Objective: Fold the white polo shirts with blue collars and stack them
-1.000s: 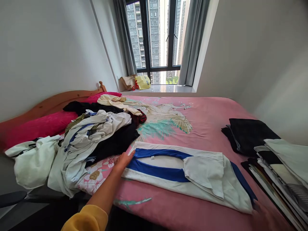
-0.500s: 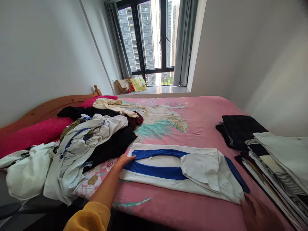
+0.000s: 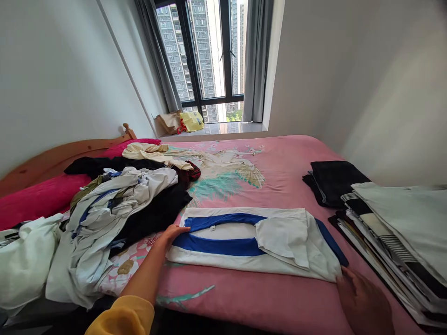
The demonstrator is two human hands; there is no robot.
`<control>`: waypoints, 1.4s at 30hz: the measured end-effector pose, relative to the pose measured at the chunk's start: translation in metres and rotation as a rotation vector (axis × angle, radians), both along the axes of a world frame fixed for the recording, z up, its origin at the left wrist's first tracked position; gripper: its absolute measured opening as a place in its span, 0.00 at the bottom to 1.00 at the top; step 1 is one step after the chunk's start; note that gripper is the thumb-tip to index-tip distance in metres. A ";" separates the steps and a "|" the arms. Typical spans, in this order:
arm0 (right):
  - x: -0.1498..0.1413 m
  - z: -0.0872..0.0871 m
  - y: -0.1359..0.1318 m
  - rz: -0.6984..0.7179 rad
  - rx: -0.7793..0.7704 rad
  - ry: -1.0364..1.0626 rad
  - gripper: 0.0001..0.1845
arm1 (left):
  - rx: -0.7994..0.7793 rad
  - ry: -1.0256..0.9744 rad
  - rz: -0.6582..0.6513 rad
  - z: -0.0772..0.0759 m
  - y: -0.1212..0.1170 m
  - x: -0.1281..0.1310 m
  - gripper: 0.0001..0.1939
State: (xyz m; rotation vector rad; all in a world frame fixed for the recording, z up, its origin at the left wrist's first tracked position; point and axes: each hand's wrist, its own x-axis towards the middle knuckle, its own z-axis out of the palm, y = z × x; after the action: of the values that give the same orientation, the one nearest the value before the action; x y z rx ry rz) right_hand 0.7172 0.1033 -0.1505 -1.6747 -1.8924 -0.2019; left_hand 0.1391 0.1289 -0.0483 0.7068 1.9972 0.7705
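- The left hand (image 3: 171, 234) is touching the left end of the white-and-blue garment (image 3: 256, 247), its thumb lying over the blue edge.
- The left grip is hiding its other fingers, so whether it is clamping the cloth cannot be told.
- The right hand (image 3: 366, 298) is meeting the garment's near right corner with thumb and fingertips; how tightly this grip is closing cannot be told.
- The garment is lying flat and folded long on the pink bed (image 3: 289, 186), stretching between both hands, a white flap folding over its right part.
- A loose clothes heap (image 3: 118, 218) is spreading near the left hand.
- Folded clothes (image 3: 394, 223) are lying in a stack beyond the right hand.
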 end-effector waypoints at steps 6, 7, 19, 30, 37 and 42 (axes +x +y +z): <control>-0.007 0.008 -0.002 -0.011 -0.001 0.044 0.22 | 0.033 -0.188 0.003 0.001 0.001 0.000 0.22; -0.007 0.009 -0.002 -0.014 -0.002 0.050 0.22 | 0.039 -0.200 0.005 0.002 0.001 0.000 0.21; -0.008 0.012 -0.004 -0.016 0.035 0.085 0.21 | 0.103 -0.221 0.031 -0.004 0.001 -0.004 0.23; -0.008 0.012 -0.003 -0.007 0.069 0.053 0.22 | 0.110 -0.074 -0.003 -0.009 0.004 -0.005 0.20; -0.007 0.013 -0.004 -0.016 0.048 0.063 0.21 | 0.099 0.131 -0.094 0.010 0.001 0.010 0.19; -0.006 0.011 -0.003 -0.008 0.045 0.070 0.22 | 0.072 0.471 -0.202 0.034 0.004 0.023 0.17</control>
State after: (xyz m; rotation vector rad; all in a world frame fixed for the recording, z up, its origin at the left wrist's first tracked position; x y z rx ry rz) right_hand 0.7107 0.1002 -0.1399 -1.6383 -1.8171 -0.1860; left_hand 0.1622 0.1332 -0.0144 1.2003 2.2719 0.5944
